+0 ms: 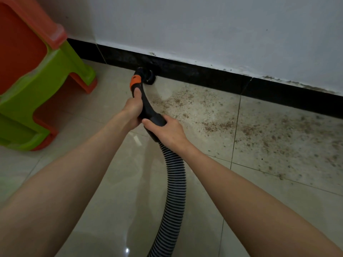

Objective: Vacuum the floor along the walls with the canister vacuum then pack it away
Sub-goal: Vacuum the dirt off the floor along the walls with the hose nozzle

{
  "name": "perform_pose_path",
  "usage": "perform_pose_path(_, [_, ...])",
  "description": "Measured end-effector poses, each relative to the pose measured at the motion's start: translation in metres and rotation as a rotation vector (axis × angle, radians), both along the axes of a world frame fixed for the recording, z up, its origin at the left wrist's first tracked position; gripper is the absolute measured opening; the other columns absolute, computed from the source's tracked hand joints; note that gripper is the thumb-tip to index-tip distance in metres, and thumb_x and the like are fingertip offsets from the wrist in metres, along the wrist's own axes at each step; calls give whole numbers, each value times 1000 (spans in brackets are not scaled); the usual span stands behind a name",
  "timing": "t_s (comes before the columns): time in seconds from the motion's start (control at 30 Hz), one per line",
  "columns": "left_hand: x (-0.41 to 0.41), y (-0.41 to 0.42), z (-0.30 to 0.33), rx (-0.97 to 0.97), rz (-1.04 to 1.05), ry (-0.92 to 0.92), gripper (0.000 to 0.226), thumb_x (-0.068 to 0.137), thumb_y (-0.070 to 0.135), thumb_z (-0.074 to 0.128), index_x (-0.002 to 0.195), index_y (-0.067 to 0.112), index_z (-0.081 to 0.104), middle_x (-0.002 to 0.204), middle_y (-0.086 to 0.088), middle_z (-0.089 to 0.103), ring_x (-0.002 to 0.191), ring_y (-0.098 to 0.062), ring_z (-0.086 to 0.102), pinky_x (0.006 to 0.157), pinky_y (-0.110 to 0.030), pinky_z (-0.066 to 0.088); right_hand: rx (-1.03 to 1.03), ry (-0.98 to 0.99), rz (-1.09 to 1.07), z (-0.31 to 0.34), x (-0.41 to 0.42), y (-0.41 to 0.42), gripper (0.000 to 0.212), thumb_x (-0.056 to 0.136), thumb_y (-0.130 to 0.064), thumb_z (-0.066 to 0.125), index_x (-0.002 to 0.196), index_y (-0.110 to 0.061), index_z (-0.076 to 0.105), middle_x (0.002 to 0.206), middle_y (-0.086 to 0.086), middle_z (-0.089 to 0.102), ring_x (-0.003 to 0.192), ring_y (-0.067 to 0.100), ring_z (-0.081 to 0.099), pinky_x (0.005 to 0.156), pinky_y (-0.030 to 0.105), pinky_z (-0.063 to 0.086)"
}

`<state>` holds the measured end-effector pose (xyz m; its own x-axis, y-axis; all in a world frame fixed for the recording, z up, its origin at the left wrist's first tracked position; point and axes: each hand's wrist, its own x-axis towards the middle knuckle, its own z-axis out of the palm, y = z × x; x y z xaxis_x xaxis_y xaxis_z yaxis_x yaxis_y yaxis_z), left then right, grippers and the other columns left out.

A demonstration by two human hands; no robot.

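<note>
Head | left hand (134, 108), right hand (169, 131): each grip clasps handle (148, 106) | brush (148, 77) at baseboard (204, 73)

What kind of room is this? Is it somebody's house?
Probably a room in a home, though that is a guess. It has a shiny tiled floor, a white wall with a black skirting strip, and bright green and orange plastic furniture by the wall.

Both hands, left hand (134, 110) and right hand (168, 129), grip the vacuum handle (148, 108); brush nozzle (147, 76) touches baseboard (204, 74).
</note>
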<state>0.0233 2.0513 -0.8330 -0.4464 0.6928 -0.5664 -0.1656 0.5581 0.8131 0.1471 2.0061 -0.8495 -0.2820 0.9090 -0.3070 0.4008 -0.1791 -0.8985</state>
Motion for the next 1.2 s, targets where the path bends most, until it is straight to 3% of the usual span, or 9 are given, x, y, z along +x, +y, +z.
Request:
perform_pose_path(0.1, [5, -1, -1, -16, -8, -68, 65, 100, 50, 26, 137, -2, 39, 132, -19, 53, 113, -30, 57, 81, -34, 49, 19, -49, 13, -2, 7, 0, 45, 76, -63, 65, 100, -24, 62, 87, -7, 67, 81, 13, 65, 75, 38, 57])
perform_pose_path(0.23, [18, -7, -1, -10, -47, -123, 62, 100, 50, 27, 135, -1, 38, 109, -12, 59, 85, -20, 58, 65, -28, 48, 38, -94, 3, -1, 19, -11, 48, 75, -67, 60, 100, -26, 59, 86, -6, 66, 80, 16, 65, 72, 38, 57])
perform_pose_path(0.3, [27, -10, -2, -18, -78, -135, 61, 101, 48, 28, 136, 0, 37, 100, -8, 57, 83, -18, 57, 62, -28, 47, 35, -98, -23, -2, 27, -19, 47, 73, -68, 59, 97, -28, 58, 84, -7, 66, 77, 14, 65, 70, 36, 57])
perform_pose_path(0.43, [40, -11, 0, -28, -146, -131, 62, 100, 48, 29, 139, 0, 33, 123, -13, 53, 100, -23, 54, 74, -32, 45, -3, -22, -84, -4, 39, -25, 38, 71, -65, 61, 88, -31, 59, 80, -9, 67, 72, 10, 66, 66, 33, 58])
perform_pose_path(0.57, [33, -9, 6, -20, -179, -102, 60, 101, 47, 29, 137, -1, 35, 124, -14, 53, 98, -23, 55, 71, -31, 46, -30, 75, -109, -5, 30, -22, 35, 67, -63, 64, 78, -30, 61, 67, -13, 66, 61, 2, 64, 54, 21, 52])
perform_pose_path(0.73, [-8, -14, 9, -24, -67, -9, 55, 101, 45, 30, 133, 1, 36, 91, -4, 54, 78, -17, 55, 56, -28, 45, -64, 119, -28, -6, -11, -14, 38, 69, -62, 66, 84, -28, 62, 76, -11, 67, 67, 5, 65, 55, 19, 46])
perform_pose_path(0.87, [-41, -26, 6, -35, 3, 5, 58, 101, 47, 29, 137, 2, 34, 113, -10, 53, 90, -22, 56, 67, -32, 47, -99, 150, 49, -8, -41, -16, 37, 66, -63, 67, 82, -30, 61, 81, -7, 69, 75, 11, 68, 63, 27, 55])
perform_pose_path(0.97, [-54, -37, 2, -48, 63, 17, 58, 101, 48, 30, 135, 1, 35, 113, -12, 52, 99, -28, 56, 76, -37, 48, -122, 168, 98, -8, -49, -23, 36, 65, -62, 68, 82, -31, 60, 82, -8, 69, 74, 9, 68, 62, 25, 57])
perform_pose_path(1.2, [-52, -61, -4, -72, 85, 30, 60, 100, 48, 30, 136, 1, 36, 125, -17, 54, 99, -28, 57, 71, -35, 50, -114, 154, 131, -7, -37, -45, 29, 73, -58, 68, 84, -33, 60, 81, -10, 68, 71, 5, 66, 56, 18, 49])
